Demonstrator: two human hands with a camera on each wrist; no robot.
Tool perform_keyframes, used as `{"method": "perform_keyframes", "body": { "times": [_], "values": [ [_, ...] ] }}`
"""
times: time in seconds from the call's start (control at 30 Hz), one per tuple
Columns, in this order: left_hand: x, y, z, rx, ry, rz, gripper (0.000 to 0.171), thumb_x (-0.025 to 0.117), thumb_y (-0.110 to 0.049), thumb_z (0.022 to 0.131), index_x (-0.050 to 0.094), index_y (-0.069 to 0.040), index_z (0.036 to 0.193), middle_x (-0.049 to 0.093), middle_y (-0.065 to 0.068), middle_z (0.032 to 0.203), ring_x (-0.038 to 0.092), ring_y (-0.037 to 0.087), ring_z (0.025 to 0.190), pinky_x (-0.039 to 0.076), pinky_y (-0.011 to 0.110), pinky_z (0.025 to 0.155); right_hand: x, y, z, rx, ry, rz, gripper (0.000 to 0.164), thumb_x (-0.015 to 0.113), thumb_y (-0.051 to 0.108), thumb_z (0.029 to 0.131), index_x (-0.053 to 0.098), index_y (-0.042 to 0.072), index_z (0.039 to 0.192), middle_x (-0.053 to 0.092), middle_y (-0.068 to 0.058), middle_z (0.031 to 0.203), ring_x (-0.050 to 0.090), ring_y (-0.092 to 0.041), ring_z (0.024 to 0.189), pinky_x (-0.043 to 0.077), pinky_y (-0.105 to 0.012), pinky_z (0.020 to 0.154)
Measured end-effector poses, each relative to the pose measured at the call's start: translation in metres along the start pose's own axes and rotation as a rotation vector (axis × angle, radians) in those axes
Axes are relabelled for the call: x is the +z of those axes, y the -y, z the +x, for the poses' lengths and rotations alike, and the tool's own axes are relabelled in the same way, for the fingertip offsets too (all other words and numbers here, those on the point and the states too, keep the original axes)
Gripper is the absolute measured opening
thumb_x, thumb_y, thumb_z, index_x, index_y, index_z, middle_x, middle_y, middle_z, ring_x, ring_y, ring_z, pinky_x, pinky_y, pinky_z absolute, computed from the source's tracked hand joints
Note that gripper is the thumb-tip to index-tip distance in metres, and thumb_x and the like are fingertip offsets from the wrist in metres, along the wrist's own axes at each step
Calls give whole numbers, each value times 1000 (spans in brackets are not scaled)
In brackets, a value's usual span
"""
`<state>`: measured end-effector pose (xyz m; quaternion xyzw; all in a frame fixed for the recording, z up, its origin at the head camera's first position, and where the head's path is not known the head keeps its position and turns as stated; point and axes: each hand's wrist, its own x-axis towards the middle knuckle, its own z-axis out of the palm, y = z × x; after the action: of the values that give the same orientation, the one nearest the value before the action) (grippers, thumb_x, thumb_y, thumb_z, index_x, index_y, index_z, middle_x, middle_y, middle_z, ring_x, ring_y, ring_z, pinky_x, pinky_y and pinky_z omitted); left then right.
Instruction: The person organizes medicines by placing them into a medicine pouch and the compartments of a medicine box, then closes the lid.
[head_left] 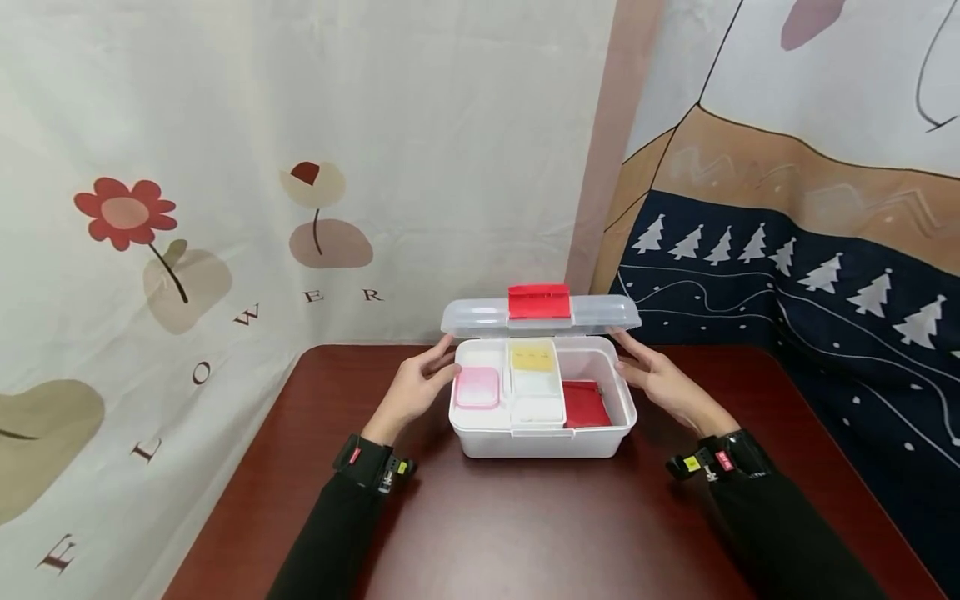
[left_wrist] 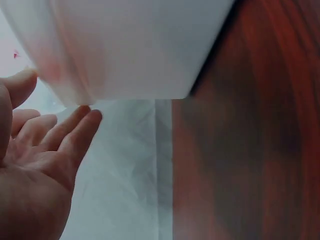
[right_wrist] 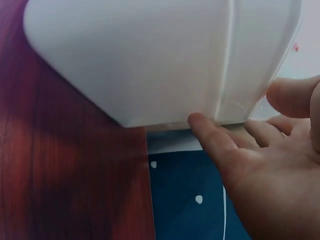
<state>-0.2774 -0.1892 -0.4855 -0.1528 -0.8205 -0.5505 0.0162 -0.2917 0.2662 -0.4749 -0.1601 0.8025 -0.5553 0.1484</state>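
Observation:
A white plastic storage box (head_left: 540,444) stands on the table, its clear lid (head_left: 476,317) raised along the back edge. A red latch (head_left: 539,302) sits at the lid's middle. My left hand (head_left: 412,387) is at the box's left back corner, fingers extended towards the lid and thumb by the rim. At the opposite corner, my right hand (head_left: 671,387) has the same pose. In the right wrist view the index fingertip (right_wrist: 197,120) is at the box wall (right_wrist: 135,65). Inside are a small pink-edged lid (head_left: 477,387), a white compartment piece with a yellow patch (head_left: 532,358), and a flat red item (head_left: 586,404).
The box stands near the far edge of a dark red-brown table (head_left: 525,533). A printed cloth with flowers and letters (head_left: 450,167) hangs behind and to the left. Dark blue cloth with white trees (head_left: 750,300) hangs on the right.

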Motion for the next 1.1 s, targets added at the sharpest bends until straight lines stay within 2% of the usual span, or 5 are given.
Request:
{"method": "perform_keyframes", "body": {
  "times": [0.23,0.53,0.8,0.93,1.1],
  "values": [
    [2,5,-10,69,-87,237,47,63,-32,114,59,-21,159,67,5,156,76,19,104,59,37,92,0,-8,-7,-21,-12,-62,62,48,28,119,28,12,176,38,-24,176,52,-37,151,52,-46,121],
    [6,8,-19,5,-67,207,49,53,-24,116,52,-38,163,63,7,161,21,6,46,36,28,53,7,-15,-10,-22,-38,-61,60,40,24,121,22,34,177,25,-11,184,46,-39,157,56,-46,115],
    [5,-24,-20,218,-294,240,36,61,-8,109,77,-14,141,81,4,133,72,5,87,56,25,76,27,15,-24,-229,-449,-224,44,51,18,118,58,13,161,64,-17,159,61,12,121,49,-3,97],
    [10,-60,-26,342,-280,286,32,65,-6,106,81,-14,133,80,1,134,73,17,129,60,41,109,48,47,-33,-349,-621,-355,32,59,18,114,76,13,141,76,-9,139,66,-3,118,44,1,95],
    [23,-92,-34,356,-93,379,33,69,-15,106,78,-16,138,80,1,134,73,18,129,60,45,111,69,71,-39,-477,-505,-458,33,69,13,108,76,11,141,75,-9,140,70,-27,125,42,-2,105]
  ]
}}
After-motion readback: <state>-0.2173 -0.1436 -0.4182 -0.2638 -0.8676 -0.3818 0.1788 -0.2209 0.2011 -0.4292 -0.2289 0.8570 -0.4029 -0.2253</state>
